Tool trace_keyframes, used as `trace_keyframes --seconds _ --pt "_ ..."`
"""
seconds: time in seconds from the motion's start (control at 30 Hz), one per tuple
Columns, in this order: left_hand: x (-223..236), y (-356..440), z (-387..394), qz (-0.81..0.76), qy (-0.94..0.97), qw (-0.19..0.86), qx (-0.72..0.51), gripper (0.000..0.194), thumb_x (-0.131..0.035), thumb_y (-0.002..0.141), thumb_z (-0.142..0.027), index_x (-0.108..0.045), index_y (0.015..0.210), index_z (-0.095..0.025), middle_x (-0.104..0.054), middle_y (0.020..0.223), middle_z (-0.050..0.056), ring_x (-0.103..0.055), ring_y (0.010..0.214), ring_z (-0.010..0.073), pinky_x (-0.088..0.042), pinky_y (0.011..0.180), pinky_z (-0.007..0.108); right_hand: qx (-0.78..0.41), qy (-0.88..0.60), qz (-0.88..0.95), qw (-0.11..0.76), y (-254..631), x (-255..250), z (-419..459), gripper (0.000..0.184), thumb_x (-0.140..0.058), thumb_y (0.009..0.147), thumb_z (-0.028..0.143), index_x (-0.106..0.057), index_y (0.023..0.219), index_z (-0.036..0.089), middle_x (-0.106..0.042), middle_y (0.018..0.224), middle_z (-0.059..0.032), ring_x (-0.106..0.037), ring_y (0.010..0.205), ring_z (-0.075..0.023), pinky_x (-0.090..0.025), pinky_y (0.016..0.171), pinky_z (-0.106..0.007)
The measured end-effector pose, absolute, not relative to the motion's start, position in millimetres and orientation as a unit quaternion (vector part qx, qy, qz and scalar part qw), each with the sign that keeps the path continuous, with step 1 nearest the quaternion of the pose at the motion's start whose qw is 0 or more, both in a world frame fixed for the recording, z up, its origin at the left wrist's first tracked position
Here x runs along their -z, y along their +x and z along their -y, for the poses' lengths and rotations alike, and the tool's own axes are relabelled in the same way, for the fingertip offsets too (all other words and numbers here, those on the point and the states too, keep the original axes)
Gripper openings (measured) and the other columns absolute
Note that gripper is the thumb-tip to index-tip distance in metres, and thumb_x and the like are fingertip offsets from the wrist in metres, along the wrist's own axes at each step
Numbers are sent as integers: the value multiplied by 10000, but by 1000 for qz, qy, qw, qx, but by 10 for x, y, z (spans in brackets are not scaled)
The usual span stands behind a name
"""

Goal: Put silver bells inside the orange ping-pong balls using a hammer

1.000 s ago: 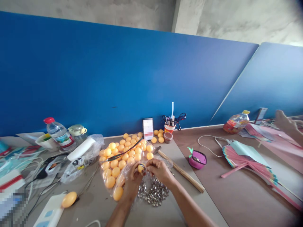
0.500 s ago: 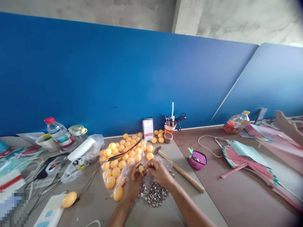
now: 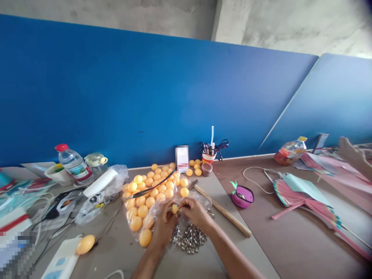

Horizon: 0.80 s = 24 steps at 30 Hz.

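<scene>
My left hand [image 3: 166, 221] is closed round a small yellow ball [image 3: 174, 208] with a dark mark on its upper part. From the other side my right hand [image 3: 194, 211] meets it, thumb and fingers pinched at the ball's right edge; whatever lies between those fingertips is too small to make out. Beneath both hands spreads a heap of small shiny metal pieces [image 3: 192, 238] on clear plastic. Left of and beyond my hands are many orange balls [image 3: 142, 211] in a clear bag, with a black strap [image 3: 151, 188] across them.
A wooden-handled hammer [image 3: 225, 213] lies right of my hands, beside a purple pouch [image 3: 243, 197]. Behind stand a cup of tools [image 3: 208, 157] and a small brown tub [image 3: 207, 169]. Bottles, bags and cables crowd the left. Another person's hand [image 3: 351, 151] is far right, near pink fans [image 3: 305, 199].
Both hands stay in nearly the same place. The yellow ball has turned slightly between my fingers, and the view has shifted a little.
</scene>
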<state>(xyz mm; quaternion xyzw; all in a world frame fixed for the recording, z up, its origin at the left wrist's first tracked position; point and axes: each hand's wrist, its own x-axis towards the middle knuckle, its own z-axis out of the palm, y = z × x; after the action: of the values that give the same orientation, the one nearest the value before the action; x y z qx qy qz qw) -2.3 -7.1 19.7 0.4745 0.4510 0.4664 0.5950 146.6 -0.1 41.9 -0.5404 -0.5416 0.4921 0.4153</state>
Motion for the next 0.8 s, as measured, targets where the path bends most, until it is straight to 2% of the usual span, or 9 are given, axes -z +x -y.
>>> trace_keyframes --seconds 0.17,0.5,0.8 --pt "-202 -15 69 -456 477 585 -471 446 -721 661 -300 -621 1084 -201 -700 1020 74 -656 926 257 -514 823 374 -488 -547 553 396 1486 -471 14 103 -577 671 98 -650 654 168 -564 550 51 -447 536 -101 -365 555 -220" --pt "-185 -34 68 -449 502 559 -484 407 -723 658 -262 -654 1056 -214 -695 1088 79 -632 1050 282 -484 943 406 -476 -561 560 379 1486 -491 28 118 -554 665 86 -630 628 168 -571 576 41 -457 559 -111 -368 582 -239" --pt "-97 -46 57 -451 527 538 -479 404 -683 688 -209 -635 1088 -214 -673 1137 83 -613 1093 296 -465 978 434 -496 -563 529 395 1459 -498 32 111 -533 625 73 -551 605 181 -478 493 65 -404 469 -88 -312 481 -217"
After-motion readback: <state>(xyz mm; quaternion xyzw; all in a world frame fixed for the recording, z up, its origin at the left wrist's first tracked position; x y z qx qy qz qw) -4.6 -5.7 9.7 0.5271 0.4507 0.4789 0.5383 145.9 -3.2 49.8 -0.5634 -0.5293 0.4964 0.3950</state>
